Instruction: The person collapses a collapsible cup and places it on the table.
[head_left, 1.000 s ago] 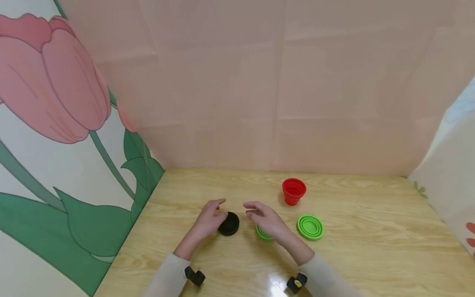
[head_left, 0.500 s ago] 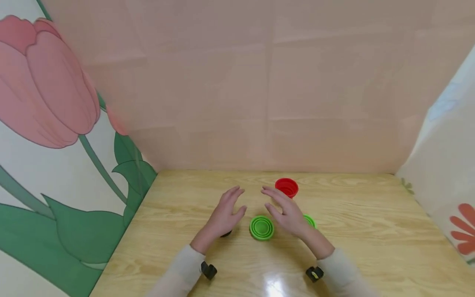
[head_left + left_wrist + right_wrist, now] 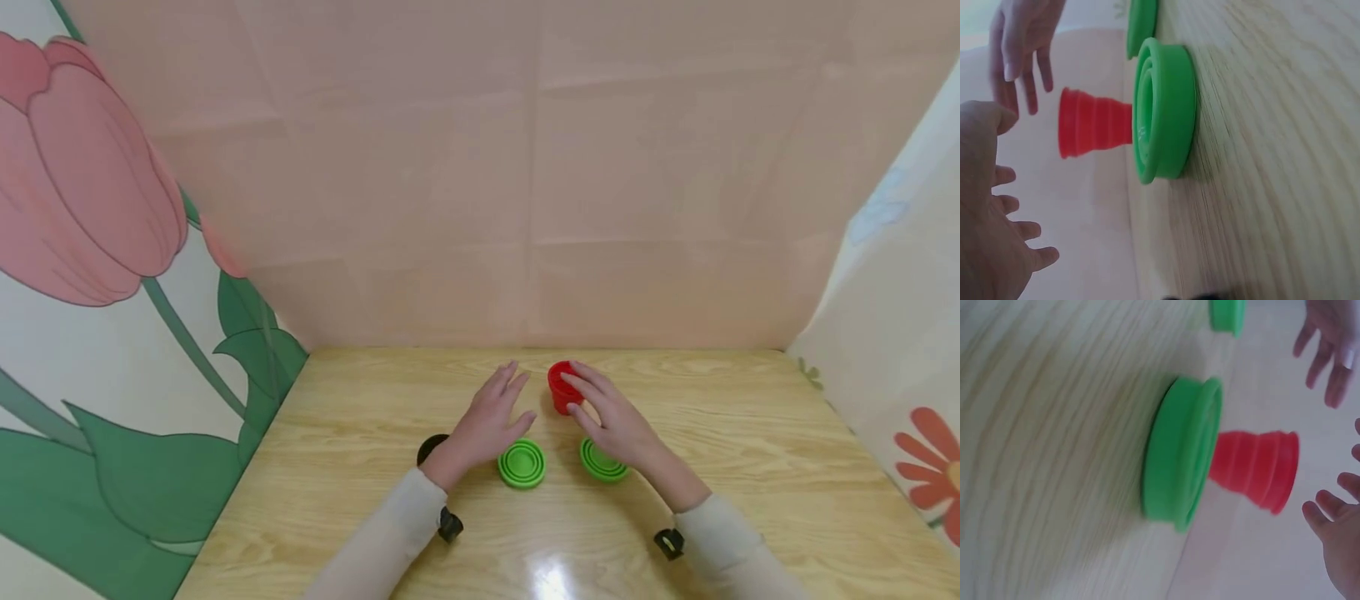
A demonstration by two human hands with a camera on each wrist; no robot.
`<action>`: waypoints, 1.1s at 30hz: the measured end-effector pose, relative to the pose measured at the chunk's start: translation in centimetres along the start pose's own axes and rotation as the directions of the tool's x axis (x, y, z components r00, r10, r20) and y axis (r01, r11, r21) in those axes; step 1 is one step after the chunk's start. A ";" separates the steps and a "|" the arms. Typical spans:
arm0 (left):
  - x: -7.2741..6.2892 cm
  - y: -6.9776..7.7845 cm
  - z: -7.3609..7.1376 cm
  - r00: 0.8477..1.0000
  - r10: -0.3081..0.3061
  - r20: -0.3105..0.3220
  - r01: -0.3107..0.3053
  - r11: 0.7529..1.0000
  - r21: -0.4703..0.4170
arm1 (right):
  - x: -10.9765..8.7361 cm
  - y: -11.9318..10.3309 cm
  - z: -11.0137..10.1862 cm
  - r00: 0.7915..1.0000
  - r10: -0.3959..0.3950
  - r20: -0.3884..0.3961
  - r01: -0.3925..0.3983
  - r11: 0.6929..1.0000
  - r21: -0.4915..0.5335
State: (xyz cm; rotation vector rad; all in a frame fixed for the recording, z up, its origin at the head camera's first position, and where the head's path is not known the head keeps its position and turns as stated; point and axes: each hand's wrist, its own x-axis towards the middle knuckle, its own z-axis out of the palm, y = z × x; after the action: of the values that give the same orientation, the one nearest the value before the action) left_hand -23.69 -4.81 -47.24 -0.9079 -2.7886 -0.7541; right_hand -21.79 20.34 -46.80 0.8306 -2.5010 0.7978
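A red collapsible cup [image 3: 561, 392], pulled up to its full height, stands upright toward the back of the table. My right hand [image 3: 618, 425] hovers in front of it, fingers spread and relaxed, overlapping the cup's right side in the head view. To the left, my left hand [image 3: 483, 429] hangs over the table with loose fingers, holding nothing. Two flattened green collapsible cups lie nearer me: the left green cup [image 3: 522, 464] sits between the hands, and the right green cup [image 3: 602, 461] is partly under my right hand. In the left wrist view the red cup [image 3: 1094, 123] shows ridged walls.
A round black flattened cup [image 3: 429, 448] lies at the left, partly covered by my left wrist. The light wooden table [image 3: 360, 500] ends at a pinkish cloth backdrop [image 3: 420, 208]. A wall with a tulip picture [image 3: 97, 183] borders the left side.
Both hands have moved to the right and away from me, the left one off the black cup, the right one toward the red cup. The head view has shifted slightly right.
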 end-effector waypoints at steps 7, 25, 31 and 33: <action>2.0 0.3 1.5 1.000 0.030 0.002 -0.030 0.996 0.084 | 0.1 2.5 0.2 0.996 -0.091 0.005 0.090 0.985 -0.146; 6.2 1.3 4.5 0.993 0.115 0.038 -0.120 0.973 0.195 | 0.4 6.9 0.5 0.988 -0.107 0.109 0.127 0.973 -0.192; 6.5 1.8 4.8 0.994 0.069 0.083 -0.079 0.989 0.125 | 0.5 8.1 0.9 0.975 -0.194 0.104 0.209 0.965 -0.160; 6.6 2.0 4.8 0.995 0.062 0.078 -0.071 0.991 0.115 | 0.7 8.4 0.9 0.974 -0.205 0.091 0.217 0.965 -0.148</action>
State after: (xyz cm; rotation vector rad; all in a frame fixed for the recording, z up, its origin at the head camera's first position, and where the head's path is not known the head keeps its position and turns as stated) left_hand -27.71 2.36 -48.94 -1.0210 -2.8147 -0.5510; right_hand -27.81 25.09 -50.42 1.0659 -2.4477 0.4997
